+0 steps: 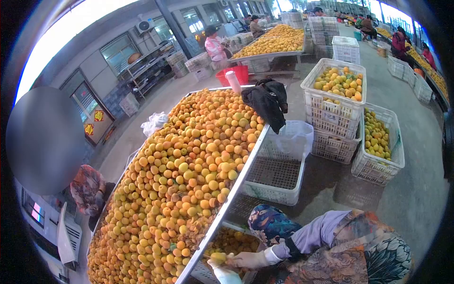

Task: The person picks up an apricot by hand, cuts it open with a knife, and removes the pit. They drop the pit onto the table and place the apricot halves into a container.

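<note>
From the head view, a gloved hand [246,259] — whether left or right is unclear — pinches a round yellow fruit [217,257] at the metal rim of the table [246,161], heaped with smooth orange fruit. An empty white lattice crate [276,176] stands beside it.

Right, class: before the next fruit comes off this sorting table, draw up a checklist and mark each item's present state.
1. Camera wearer's own hands in view: not ok. Only a co-worker's gloved hand shows, holding a fruit.
2. Fruit pile well stocked: ok.
3. Table rim free of clutter: not ok. A dark garment hangs over its far end.
4. White crate beside the table has room: ok. Its mesh floor is bare.
5. Fill of the lower crate under the gloved hand: cannot tell, as it is partly hidden.
</note>
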A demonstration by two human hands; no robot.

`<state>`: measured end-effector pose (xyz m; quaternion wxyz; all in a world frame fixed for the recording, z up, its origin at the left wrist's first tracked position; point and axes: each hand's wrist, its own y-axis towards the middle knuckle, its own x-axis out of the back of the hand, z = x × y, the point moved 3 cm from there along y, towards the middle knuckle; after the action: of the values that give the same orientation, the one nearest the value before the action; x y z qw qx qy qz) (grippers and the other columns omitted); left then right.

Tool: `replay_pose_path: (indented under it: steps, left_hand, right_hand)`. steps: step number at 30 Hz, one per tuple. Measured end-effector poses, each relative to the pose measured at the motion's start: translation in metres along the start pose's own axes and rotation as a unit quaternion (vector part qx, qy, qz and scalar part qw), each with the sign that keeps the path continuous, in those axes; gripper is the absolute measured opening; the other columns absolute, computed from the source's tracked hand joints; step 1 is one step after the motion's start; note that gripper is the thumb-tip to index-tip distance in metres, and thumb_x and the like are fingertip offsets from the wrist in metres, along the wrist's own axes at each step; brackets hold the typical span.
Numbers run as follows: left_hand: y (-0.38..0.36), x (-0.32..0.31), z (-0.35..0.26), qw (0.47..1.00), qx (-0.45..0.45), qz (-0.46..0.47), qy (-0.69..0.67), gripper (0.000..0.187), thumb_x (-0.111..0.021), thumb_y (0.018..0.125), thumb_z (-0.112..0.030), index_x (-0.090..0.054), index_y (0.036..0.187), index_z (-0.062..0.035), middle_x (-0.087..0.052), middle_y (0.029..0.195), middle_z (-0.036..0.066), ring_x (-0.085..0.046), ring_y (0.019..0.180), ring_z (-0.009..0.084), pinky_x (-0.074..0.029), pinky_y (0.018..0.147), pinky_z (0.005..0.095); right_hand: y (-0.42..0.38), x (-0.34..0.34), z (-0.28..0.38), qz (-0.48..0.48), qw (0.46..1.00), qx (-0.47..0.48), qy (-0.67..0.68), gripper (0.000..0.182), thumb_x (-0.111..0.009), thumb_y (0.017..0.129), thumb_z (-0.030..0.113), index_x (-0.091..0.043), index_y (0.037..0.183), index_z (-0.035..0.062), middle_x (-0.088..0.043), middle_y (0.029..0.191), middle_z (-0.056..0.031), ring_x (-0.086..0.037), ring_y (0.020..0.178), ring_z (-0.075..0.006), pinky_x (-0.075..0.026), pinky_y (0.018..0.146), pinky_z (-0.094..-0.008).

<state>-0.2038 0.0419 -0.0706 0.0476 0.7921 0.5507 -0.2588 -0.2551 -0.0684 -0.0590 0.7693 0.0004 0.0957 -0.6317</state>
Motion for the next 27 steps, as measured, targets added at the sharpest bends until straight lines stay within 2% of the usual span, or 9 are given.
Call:
replay_pose_path:
  steps: [5, 6, 8, 10, 11, 12, 16, 21, 27]
  left_hand:
    - [-0.008, -0.008, 0.003, 0.992, 0.062, -0.089, -0.062, 0.043, -0.041, 0.093, -0.048, -0.057, 0.100, -0.0085, -0.060, 0.088, 0.006, -0.056, 0.078, 0.0189, -0.047, 0.075, 0.0323]
    - [0.006, 0.012, 0.020, 0.985, 0.058, -0.094, -0.131, 0.037, -0.051, 0.091, -0.030, -0.048, 0.116, -0.0031, -0.058, 0.099, 0.011, -0.058, 0.087, 0.0220, -0.048, 0.079, 0.0349]
    - [0.005, 0.004, 0.010, 0.997, -0.044, -0.044, 0.052, 0.042, -0.036, 0.095, -0.040, -0.050, 0.112, -0.0043, -0.060, 0.096, 0.013, -0.057, 0.090, 0.0223, -0.045, 0.080, 0.0356]
    - [-0.010, -0.016, -0.010, 0.996, -0.031, -0.057, 0.062, 0.037, -0.042, 0.094, -0.033, -0.048, 0.113, -0.0014, -0.061, 0.097, 0.015, -0.060, 0.084, 0.0225, -0.048, 0.076, 0.0343]
    - [0.001, 0.003, 0.002, 0.980, -0.102, -0.055, 0.161, 0.037, -0.040, 0.095, -0.032, -0.050, 0.110, 0.0006, -0.061, 0.096, 0.014, -0.059, 0.085, 0.0207, -0.047, 0.077, 0.0318]
    - [0.003, 0.010, 0.006, 0.973, -0.104, -0.058, 0.198, 0.041, -0.036, 0.096, -0.037, -0.053, 0.107, -0.0014, -0.060, 0.096, 0.013, -0.057, 0.089, 0.0198, -0.044, 0.080, 0.0317]
    - [0.003, 0.011, 0.012, 0.996, -0.023, -0.076, 0.049, 0.052, -0.038, 0.093, -0.050, -0.054, 0.104, -0.0027, -0.061, 0.093, 0.013, -0.057, 0.086, 0.0197, -0.046, 0.077, 0.0321]
    - [-0.004, 0.005, 0.010, 0.988, 0.104, -0.047, -0.099, 0.053, -0.042, 0.089, -0.056, -0.054, 0.097, -0.0046, -0.061, 0.089, 0.012, -0.059, 0.079, 0.0226, -0.050, 0.072, 0.0368]
    - [-0.003, 0.006, 0.012, 0.976, 0.086, 0.000, -0.201, 0.055, -0.040, 0.091, -0.053, -0.053, 0.106, -0.0017, -0.058, 0.098, 0.012, -0.057, 0.091, 0.0253, -0.044, 0.089, 0.0385]
  right_hand:
    - [0.012, -0.004, -0.026, -0.046, 0.998, 0.029, -0.035, 0.047, -0.044, 0.093, 0.044, -0.059, 0.110, 0.0030, -0.064, 0.086, -0.0082, -0.055, 0.078, -0.0139, -0.045, 0.070, -0.0286]
    - [0.011, 0.001, -0.023, -0.004, 0.995, -0.093, -0.039, 0.048, -0.044, 0.092, 0.044, -0.058, 0.114, 0.0038, -0.064, 0.101, -0.0110, -0.056, 0.088, -0.0160, -0.044, 0.081, -0.0300]
    - [0.018, 0.001, -0.036, 0.002, 0.998, -0.003, -0.055, 0.056, -0.038, 0.092, 0.052, -0.055, 0.119, 0.0070, -0.063, 0.105, -0.0120, -0.057, 0.092, -0.0180, -0.045, 0.082, -0.0313]
    - [0.011, 0.003, -0.015, 0.023, 0.990, -0.126, -0.051, 0.059, -0.038, 0.090, 0.056, -0.056, 0.117, 0.0061, -0.063, 0.102, -0.0125, -0.057, 0.091, -0.0191, -0.047, 0.080, -0.0328]
    - [0.034, 0.005, -0.074, 0.011, 0.995, 0.045, -0.087, 0.058, -0.039, 0.090, 0.055, -0.057, 0.114, 0.0058, -0.063, 0.094, -0.0101, -0.057, 0.082, -0.0174, -0.048, 0.072, -0.0327]
    - [0.015, 0.004, -0.028, 0.006, 0.992, -0.091, -0.093, 0.055, -0.038, 0.094, 0.049, -0.058, 0.108, -0.0001, -0.065, 0.094, -0.0146, -0.060, 0.087, -0.0201, -0.048, 0.077, -0.0352]
    - [0.003, -0.007, -0.011, -0.031, 0.982, -0.166, 0.086, 0.050, -0.045, 0.089, 0.053, -0.061, 0.085, 0.0057, -0.051, 0.062, -0.0009, -0.046, 0.053, -0.0098, -0.034, 0.046, -0.0249]
    - [0.001, -0.013, -0.014, 0.027, 0.942, -0.269, 0.198, 0.042, -0.039, 0.093, 0.048, -0.052, 0.080, 0.0099, -0.033, 0.047, 0.0037, -0.029, 0.036, -0.0079, -0.021, 0.034, -0.0243]
    - [-0.003, -0.014, -0.005, 0.131, 0.890, -0.277, 0.337, 0.044, -0.034, 0.094, 0.050, -0.048, 0.082, 0.0111, -0.023, 0.048, 0.0067, -0.023, 0.036, -0.0071, -0.019, 0.033, -0.0235]
